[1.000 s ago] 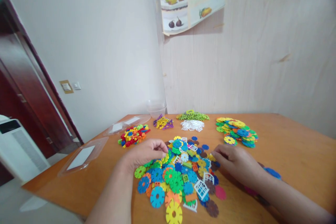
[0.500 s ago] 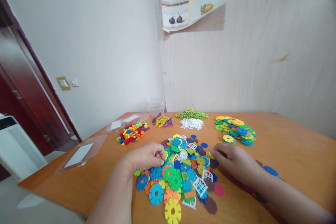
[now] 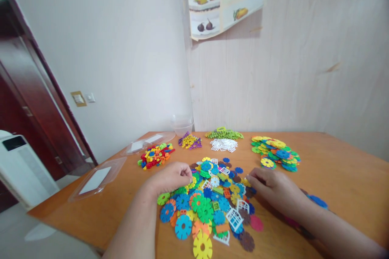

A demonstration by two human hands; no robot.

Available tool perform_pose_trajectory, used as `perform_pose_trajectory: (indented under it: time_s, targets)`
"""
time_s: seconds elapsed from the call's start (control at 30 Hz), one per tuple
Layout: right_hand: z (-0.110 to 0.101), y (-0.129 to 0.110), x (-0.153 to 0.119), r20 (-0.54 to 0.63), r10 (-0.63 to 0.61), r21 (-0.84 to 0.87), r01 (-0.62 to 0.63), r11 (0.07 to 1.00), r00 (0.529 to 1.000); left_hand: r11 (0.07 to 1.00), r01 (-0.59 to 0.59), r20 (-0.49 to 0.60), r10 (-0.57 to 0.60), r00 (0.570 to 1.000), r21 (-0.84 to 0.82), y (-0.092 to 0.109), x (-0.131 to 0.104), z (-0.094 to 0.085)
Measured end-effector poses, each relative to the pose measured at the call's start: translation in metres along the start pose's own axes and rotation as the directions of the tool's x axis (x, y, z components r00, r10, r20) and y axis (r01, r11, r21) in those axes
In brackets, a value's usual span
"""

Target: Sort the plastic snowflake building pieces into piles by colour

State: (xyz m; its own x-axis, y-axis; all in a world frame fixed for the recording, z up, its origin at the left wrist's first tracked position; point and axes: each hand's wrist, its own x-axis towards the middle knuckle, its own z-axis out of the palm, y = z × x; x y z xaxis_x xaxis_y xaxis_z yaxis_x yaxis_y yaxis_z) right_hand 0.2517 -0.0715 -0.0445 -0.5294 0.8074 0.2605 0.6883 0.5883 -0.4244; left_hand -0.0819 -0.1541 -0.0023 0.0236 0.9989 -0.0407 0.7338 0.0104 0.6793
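Note:
A mixed heap of flat notched discs (image 3: 203,247), small bricks (image 3: 222,228) and white lattice window pieces (image 3: 234,219) lies before me. At its left edge rests my left hand (image 3: 174,179), fingers curled closed beside a yellow-green disc (image 3: 192,182); whether they grip anything is hidden. On the opposite side my right hand (image 3: 272,189) is closed in a pinch, its fingertips at a small yellow piece (image 3: 245,182) on the heap's edge.
Sorted piles stand farther back: coloured bricks (image 3: 155,156), purple and yellow pieces (image 3: 190,141), white frames (image 3: 224,145), green pieces (image 3: 224,133) and large discs (image 3: 275,151). A clear tub (image 3: 182,124) sits by the wall; clear lids (image 3: 96,180) lie left. More discs (image 3: 317,200) are partly behind my right forearm.
The whole view has shifted slightly, with everything a little farther right and lower. Both hands stay at the same places on the heap.

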Motion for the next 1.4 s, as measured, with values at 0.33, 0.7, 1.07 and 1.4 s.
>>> perform_pose_trajectory:
  time_s: [0.33, 0.7, 1.07, 1.4]
  targets:
    - [0.0, -0.003, 0.0, 0.003, 0.007, 0.003, -0.007, 1.0, 1.0, 0.596, -0.061, -0.462, -0.549, 0.696, -0.8, -0.049, 0.033, -0.029]
    - [0.0, 0.0, 0.0, 0.006, 0.01, -0.005, -0.01, 1.0, 1.0, 0.472, -0.177, -0.5, -0.755, 0.425, -0.864, -0.083, 0.046, -0.041]
    - [-0.001, 0.0, -0.001, -0.015, 0.003, -0.002, -0.003, 1.0, 1.0, 0.425, -0.273, -0.501, -0.788, 0.357, -0.863, -0.087, 0.047, -0.045]
    - [-0.002, -0.002, 0.0, -0.011, -0.007, 0.019, 0.007, 1.0, 1.0, 0.445, -0.312, -0.527, -0.806, 0.27, -0.84, -0.071, 0.037, -0.047]
